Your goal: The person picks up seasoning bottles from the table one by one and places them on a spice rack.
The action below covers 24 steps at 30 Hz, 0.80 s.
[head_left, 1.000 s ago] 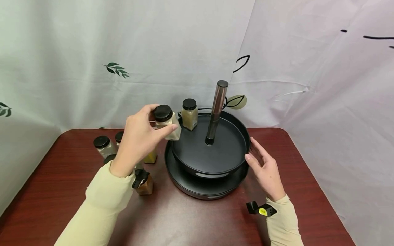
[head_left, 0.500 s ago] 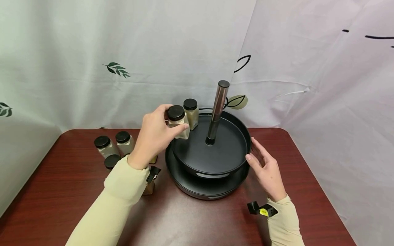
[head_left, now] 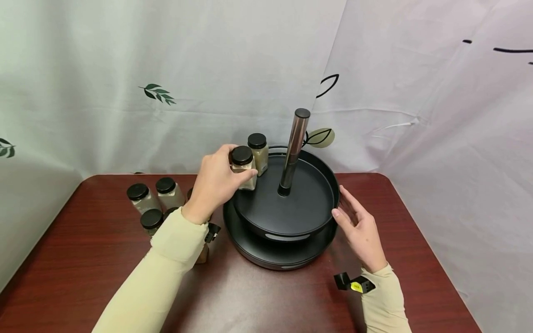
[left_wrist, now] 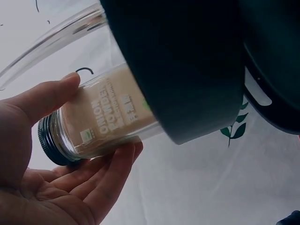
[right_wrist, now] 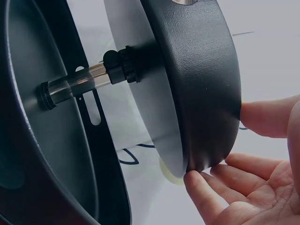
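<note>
My left hand grips a spice jar with a black lid, thumb and fingers on opposite sides. Its label reads onion powder in the left wrist view. The jar stands upright at the left rim of the black upper tray, part of a two-tier rack with a central post. Right behind it, another jar of tan powder stands on that tray. My right hand holds the upper tray's right side; in the right wrist view, its thumb and fingertips meet the outer wall.
Several more black-lidded jars stand on the table's left, among them a pale one and another; my left arm partly hides the rest. The wider lower tray rests on the red-brown table. A white curtain hangs behind.
My left hand has carried the onion powder jar right, then slightly down, to beside the other jar on the upper tray. My right hand has stayed at the tray's side.
</note>
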Motion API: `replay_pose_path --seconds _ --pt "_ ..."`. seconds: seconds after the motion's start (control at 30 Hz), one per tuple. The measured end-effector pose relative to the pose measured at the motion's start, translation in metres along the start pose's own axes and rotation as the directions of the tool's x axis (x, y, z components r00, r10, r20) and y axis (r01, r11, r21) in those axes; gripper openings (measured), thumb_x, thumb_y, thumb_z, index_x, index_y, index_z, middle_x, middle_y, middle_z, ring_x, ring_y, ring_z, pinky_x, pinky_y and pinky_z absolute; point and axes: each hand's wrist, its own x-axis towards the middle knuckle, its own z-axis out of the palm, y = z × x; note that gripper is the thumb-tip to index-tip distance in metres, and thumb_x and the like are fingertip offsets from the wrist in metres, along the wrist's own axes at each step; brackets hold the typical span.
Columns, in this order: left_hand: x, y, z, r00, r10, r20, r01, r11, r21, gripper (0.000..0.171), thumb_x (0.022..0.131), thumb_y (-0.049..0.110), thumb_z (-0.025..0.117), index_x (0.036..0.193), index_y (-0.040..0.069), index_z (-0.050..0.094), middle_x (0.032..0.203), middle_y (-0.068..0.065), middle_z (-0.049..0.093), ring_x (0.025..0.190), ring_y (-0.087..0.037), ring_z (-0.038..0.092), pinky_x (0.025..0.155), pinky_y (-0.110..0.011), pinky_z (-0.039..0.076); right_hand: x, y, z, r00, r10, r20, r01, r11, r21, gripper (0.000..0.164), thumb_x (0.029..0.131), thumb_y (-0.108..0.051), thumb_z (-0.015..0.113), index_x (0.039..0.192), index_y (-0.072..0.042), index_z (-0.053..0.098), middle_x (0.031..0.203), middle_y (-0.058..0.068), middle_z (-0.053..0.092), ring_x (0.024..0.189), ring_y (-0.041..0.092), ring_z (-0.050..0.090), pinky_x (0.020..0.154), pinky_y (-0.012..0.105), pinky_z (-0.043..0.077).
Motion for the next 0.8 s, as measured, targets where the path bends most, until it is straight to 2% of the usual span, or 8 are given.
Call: replay_pose_path --seconds 0.47,0.67,0.8 --pt "-0.0006 -0.0075 0.0087 0.999 -0.023 0.025 0.023 0.999 0.024 0.059 0.081 0.031 0.086 0.124 0.000 0.060 0.099 -0.011 0.071 0.085 -0.025 0.069 0.073 -0.042 0.056 0.0006 0.0037 0.0003 1.000 0.009 -0.003 -0.009 1.000 0.009 0.058 0.099 -0.003 0.062 0.153 -0.002 0.039 0.154 0.017 0.043 0.139 0.031 0.044 0.106 0.024 0.042" --pt "-0.0014 -0.0081 0.0096 1.000 -0.021 0.017 0.020 1.000 0.021 0.059 0.081 0.031 0.086 0.123 0.000 0.060 0.101 -0.012 0.071 0.087 -0.025 0.069 0.074 -0.042 0.056 0.0001 0.0028 -0.0001 1.000 0.004 -0.005 -0.004 1.000 0.008 0.057 0.099 -0.003 0.061 0.153 -0.002 0.040 0.154 0.017 0.043 0.139 0.029 0.045 0.104 0.020 0.042" --pt "-0.0021 -0.0086 0.0100 1.000 -0.015 0.011 0.015 1.000 0.020 0.059 0.080 0.030 0.087 0.123 -0.001 0.060 0.103 -0.013 0.071 0.088 -0.027 0.070 0.076 -0.043 0.056 -0.0006 0.0026 -0.0001 1.000 -0.010 -0.006 0.010 1.000 0.010 0.054 0.099 -0.001 0.061 0.150 0.001 0.043 0.156 0.015 0.041 0.140 0.025 0.045 0.105 0.022 0.042"
